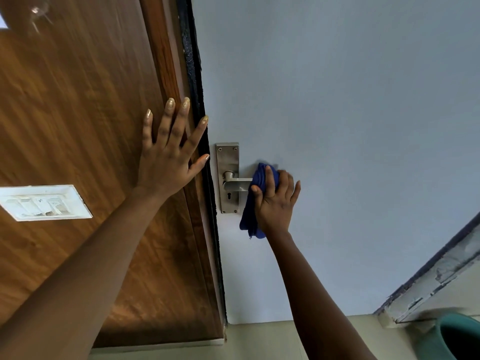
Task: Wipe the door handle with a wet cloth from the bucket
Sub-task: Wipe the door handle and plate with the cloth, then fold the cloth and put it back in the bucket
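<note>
A steel lever door handle (235, 183) on a long back plate (228, 162) is mounted at the left edge of a pale grey door (337, 126). My right hand (275, 201) is closed around a dark blue cloth (250, 214) wrapped over the outer end of the lever; the cloth's tail hangs below my fist. My left hand (168, 152) lies flat with fingers spread against the brown wooden panel (78, 113) beside the door edge. A green bucket (454, 339) shows partly at the bottom right corner.
A white switch plate (44, 202) sits on the wooden panel at the left. A dark seal strip (197, 100) runs along the gap between panel and door. A chipped pale frame (441, 276) slants at the lower right, above beige floor (259, 341).
</note>
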